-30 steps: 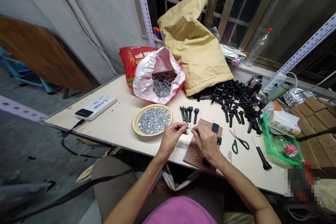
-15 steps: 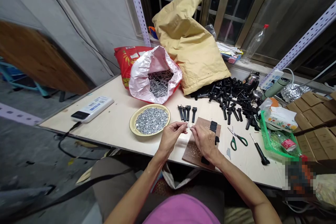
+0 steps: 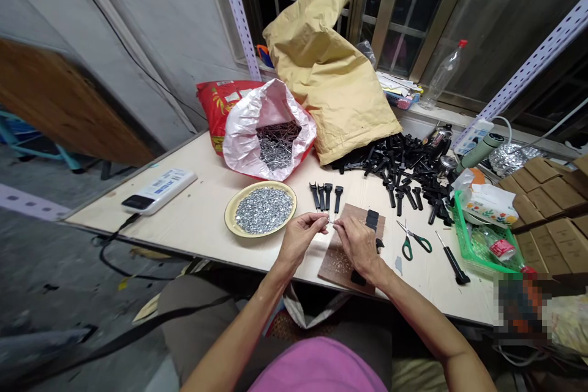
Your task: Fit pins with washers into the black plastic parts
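My left hand (image 3: 297, 237) and my right hand (image 3: 359, 246) meet above the front of the table, fingertips pinched on a thin metal pin (image 3: 331, 222) stretched between them. Its ends are hidden in the fingers. Under my right hand lies a brown board (image 3: 334, 266) with pale specks and several black plastic pieces (image 3: 372, 219). Just beyond my fingertips, black-handled parts (image 3: 327, 191) with thin metal shafts stand in a row. To the left of my left hand is a cream dish (image 3: 228, 220) full of small shiny metal pieces (image 3: 264, 209).
An open red bag (image 3: 211, 111) of metal pins and a brown paper sack (image 3: 335, 86) stand behind. Black parts (image 3: 395, 162) are heaped at back right. Scissors (image 3: 413, 239), a black-handled tool (image 3: 454, 264) and a green basket (image 3: 463, 239) lie right. A power bank (image 3: 160, 191) sits left.
The view has shifted very slightly. Both hands keep their pinch on the thin pin, with hardly any movement.
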{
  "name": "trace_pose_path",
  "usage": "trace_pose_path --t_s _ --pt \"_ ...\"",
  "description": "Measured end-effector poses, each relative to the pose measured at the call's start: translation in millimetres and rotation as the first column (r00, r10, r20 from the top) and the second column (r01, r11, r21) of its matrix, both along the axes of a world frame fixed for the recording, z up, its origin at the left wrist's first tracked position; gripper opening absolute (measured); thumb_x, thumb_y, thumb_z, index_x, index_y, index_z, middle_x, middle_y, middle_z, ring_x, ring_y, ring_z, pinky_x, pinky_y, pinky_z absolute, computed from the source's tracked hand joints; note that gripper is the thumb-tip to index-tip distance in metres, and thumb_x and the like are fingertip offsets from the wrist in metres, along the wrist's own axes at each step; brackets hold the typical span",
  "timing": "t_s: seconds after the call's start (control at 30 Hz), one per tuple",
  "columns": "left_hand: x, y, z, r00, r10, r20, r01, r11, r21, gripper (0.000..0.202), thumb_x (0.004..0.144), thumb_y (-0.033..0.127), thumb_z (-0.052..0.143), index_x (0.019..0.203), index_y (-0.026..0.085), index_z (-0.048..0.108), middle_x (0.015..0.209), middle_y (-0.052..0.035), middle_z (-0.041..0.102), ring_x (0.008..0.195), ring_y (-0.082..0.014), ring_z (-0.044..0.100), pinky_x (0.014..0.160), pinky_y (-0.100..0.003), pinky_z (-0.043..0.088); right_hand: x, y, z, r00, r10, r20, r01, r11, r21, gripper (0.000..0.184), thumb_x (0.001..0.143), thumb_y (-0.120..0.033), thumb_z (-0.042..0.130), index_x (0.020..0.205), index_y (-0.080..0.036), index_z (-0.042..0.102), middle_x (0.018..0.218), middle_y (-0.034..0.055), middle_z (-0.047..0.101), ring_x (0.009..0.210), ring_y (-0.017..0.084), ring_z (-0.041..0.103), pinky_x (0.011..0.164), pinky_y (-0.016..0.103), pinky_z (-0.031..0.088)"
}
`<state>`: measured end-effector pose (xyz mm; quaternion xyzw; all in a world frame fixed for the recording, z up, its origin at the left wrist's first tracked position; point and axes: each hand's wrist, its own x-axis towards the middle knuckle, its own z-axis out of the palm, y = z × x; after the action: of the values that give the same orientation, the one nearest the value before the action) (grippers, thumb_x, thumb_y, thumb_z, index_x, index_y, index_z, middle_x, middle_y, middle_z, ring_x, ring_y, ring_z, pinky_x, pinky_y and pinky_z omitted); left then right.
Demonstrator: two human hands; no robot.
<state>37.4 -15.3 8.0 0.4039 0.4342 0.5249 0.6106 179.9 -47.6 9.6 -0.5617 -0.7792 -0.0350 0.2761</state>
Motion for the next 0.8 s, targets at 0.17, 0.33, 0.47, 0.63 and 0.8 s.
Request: trace_pose_path --t_s 0.17,0.33,0.47,0.63,0.8 --pt "0.1 1.0 1.0 1.000 -0.019 -0.007 0.019 1.000 -0.002 0.031 0.054 0.039 0.079 0.070 0.013 0.071 0.061 -0.0011 0.066 0.054 -0.0108 0.057 0.059 -0.026 0.049 0.6 -1.3 3.2 0.992 -0.012 -0.125 -0.003 0.993 -0.115 0.020 0.095 -0.029 0.043 0.092 -0.020 0.061 0.082 0.0027 0.067 0.071 0.014 0.063 0.060 0.023 0.044" --pt "0.6 2.3 -1.2 1.000 -0.021 0.003 0.021 1.000 -0.017 0.033 0.053 0.039 0.079 0.070 0.013 0.071 0.063 -0.0012 0.066 0.053 -0.0098 0.056 0.059 -0.025 0.048 2.9 -3.3 -1.5 0.988 -0.013 -0.154 -0.001 0.996 -0.089 0.017 0.093 -0.028 0.046 0.094 -0.018 0.060 0.085 0.0048 0.065 0.075 0.016 0.063 0.063 0.024 0.046" --pt "2.2 1.6 -3.3 0.998 -0.054 -0.037 0.053 0.998 -0.016 0.035 0.053 0.041 0.079 0.072 0.012 0.071 0.065 -0.0023 0.067 0.054 -0.0104 0.056 0.060 -0.027 0.050 4.6 -5.6 -3.5 0.990 -0.044 -0.131 0.027 0.991 -0.134 0.019 0.094 -0.025 0.044 0.088 -0.020 0.062 0.077 0.0025 0.063 0.069 0.015 0.061 0.060 0.023 0.044" --pt "6.2 -3.4 -10.9 0.987 -0.128 -0.092 0.129 0.992 0.000 0.047 0.060 0.042 0.075 0.097 0.014 0.070 0.081 -0.0042 0.068 0.072 -0.0160 0.063 0.067 -0.031 0.054 31.9 -7.3 0.4 0.984 -0.044 -0.175 0.018 0.989 -0.147 0.019 0.093 -0.024 0.046 0.086 -0.021 0.063 0.080 0.0019 0.062 0.075 0.014 0.061 0.067 0.024 0.046" --pt "20.0 -12.5 -36.2 0.897 -0.145 -0.418 0.257 0.940 0.223 0.038 0.081 0.041 0.057 0.110 0.019 0.066 0.101 -0.0084 0.069 0.096 -0.0216 0.063 0.085 -0.039 0.053 91.3 -9.0 -12.2 0.980 -0.179 -0.086 0.165 0.975 -0.151 0.015 0.090 -0.019 0.049 0.090 -0.020 0.064 0.085 0.0025 0.062 0.076 0.014 0.061 0.066 0.024 0.046"
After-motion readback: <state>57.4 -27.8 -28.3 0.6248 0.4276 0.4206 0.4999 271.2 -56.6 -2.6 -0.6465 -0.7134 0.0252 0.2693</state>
